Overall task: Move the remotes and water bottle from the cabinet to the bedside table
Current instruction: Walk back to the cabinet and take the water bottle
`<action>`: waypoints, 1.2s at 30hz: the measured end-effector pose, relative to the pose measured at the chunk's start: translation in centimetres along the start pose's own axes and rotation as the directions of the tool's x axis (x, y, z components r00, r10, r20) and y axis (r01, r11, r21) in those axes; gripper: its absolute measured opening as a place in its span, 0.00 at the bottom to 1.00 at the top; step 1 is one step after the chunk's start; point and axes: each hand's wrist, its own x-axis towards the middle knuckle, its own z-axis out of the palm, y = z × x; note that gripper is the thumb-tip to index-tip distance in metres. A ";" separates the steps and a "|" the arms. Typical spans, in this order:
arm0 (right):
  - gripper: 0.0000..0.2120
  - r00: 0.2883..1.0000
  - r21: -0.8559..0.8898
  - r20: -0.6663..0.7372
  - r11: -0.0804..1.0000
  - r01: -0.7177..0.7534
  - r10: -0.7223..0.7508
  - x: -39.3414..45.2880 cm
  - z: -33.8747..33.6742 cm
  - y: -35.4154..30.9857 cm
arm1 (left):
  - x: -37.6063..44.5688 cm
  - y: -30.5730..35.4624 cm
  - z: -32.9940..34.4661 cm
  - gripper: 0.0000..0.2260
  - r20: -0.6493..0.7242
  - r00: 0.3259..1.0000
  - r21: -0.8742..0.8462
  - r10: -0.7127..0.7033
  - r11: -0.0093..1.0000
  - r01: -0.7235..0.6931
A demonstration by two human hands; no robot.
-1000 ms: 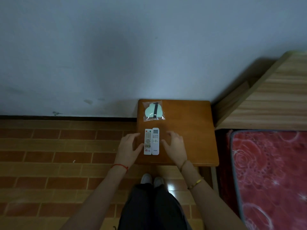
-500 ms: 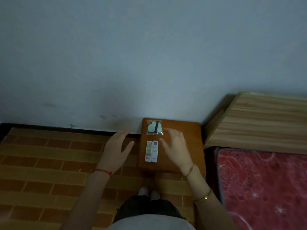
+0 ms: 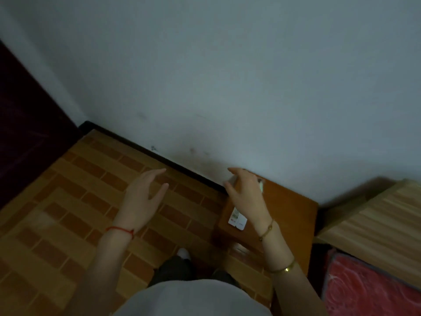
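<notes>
Two white remotes (image 3: 238,221) lie side by side on the brown wooden bedside table (image 3: 289,215), partly hidden by my right wrist. My right hand (image 3: 245,193) hovers above the table's left part with relaxed fingers, holding nothing. My left hand (image 3: 143,195) hangs over the brick floor left of the table, fingers straight and empty. A small clear bag with a pale green item (image 3: 261,185) peeks out behind my right hand. No water bottle is in view.
A grey wall (image 3: 227,76) runs behind the table. A wooden headboard (image 3: 373,222) and a red patterned mattress (image 3: 373,290) stand at the right. A dark door or cabinet side (image 3: 25,124) is at the far left. Brick-pattern floor (image 3: 68,201) spreads to the left.
Both hands have lifted off the remotes and away from the table. The view has swung to the left, so the table now sits at the lower right.
</notes>
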 end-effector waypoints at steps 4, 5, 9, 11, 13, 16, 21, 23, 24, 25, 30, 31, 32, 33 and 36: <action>0.21 0.986 -0.030 0.122 0.993 0.117 -0.113 1.5 3.4 -4.8 | -2.5 -3.7 -4.0 0.20 -0.091 0.987 -0.002 -0.130 0.991 0.130; 0.21 0.977 -0.033 0.162 0.989 0.148 -0.141 1.8 4.5 -6.2 | -3.1 -4.8 -5.0 0.20 -0.115 0.980 -0.004 -0.161 0.987 0.162; 0.21 0.929 -0.022 0.286 0.968 0.251 -0.234 3.3 10.0 -12.1 | -5.1 -10.1 -9.1 0.20 -0.189 0.941 0.003 -0.282 0.958 0.288; 0.20 0.895 -0.023 0.339 0.948 0.317 -0.291 4.0 13.0 -15.7 | -6.3 -13.1 -11.5 0.20 -0.231 0.915 0.007 -0.331 0.940 0.342; 0.17 0.849 -0.029 0.408 0.925 0.380 -0.336 4.4 16.2 -19.7 | -7.6 -16.2 -14.1 0.19 -0.287 0.887 0.014 -0.362 0.924 0.381; 0.19 0.786 0.011 0.474 0.896 0.445 -0.396 4.9 21.2 -25.6 | -9.7 -20.3 -17.9 0.19 -0.386 0.827 0.030 -0.409 0.890 0.454; 0.21 0.642 0.085 0.549 0.800 0.594 -0.535 5.0 28.3 -34.4 | -13.2 -25.1 -23.7 0.18 -0.512 0.706 0.013 -0.490 0.817 0.576; 0.21 0.585 0.125 0.571 0.766 0.631 -0.575 4.7 30.4 -37.7 | -14.7 -26.6 -25.6 0.18 -0.556 0.654 -0.006 -0.513 0.789 0.614; 0.22 0.557 0.138 0.588 0.751 0.645 -0.586 4.5 31.4 -39.1 | -15.4 -27.2 -26.4 0.18 -0.578 0.624 -0.017 -0.526 0.772 0.635; 0.22 0.523 0.148 0.608 0.733 0.664 -0.597 4.3 32.5 -40.4 | -16.1 -27.8 -27.0 0.18 -0.598 0.592 -0.033 -0.541 0.754 0.656; 0.22 0.327 0.243 0.676 0.619 0.747 -0.660 2.7 38.0 -45.8 | -19.6 -30.5 -28.9 0.17 -0.662 0.409 -0.149 -0.628 0.645 0.750; 0.22 0.291 0.263 0.685 0.600 0.756 -0.668 2.4 39.0 -46.7 | -20.2 -31.0 -29.1 0.18 -0.671 0.369 -0.175 -0.643 0.622 0.763; 0.22 0.258 0.282 0.693 0.582 0.762 -0.673 2.2 40.2 -47.5 | -20.6 -31.5 -29.3 0.17 -0.677 0.332 -0.201 -0.657 0.599 0.775; 0.21 0.225 0.302 0.695 0.562 0.770 -0.683 1.9 41.3 -48.5 | -21.0 -32.1 -29.6 0.17 -0.681 0.296 -0.224 -0.670 0.575 0.787; 0.21 0.140 0.344 0.693 0.495 0.798 -0.707 1.6 45.0 -51.7 | -21.9 -34.3 -31.1 0.18 -0.685 0.204 -0.272 -0.700 0.505 0.819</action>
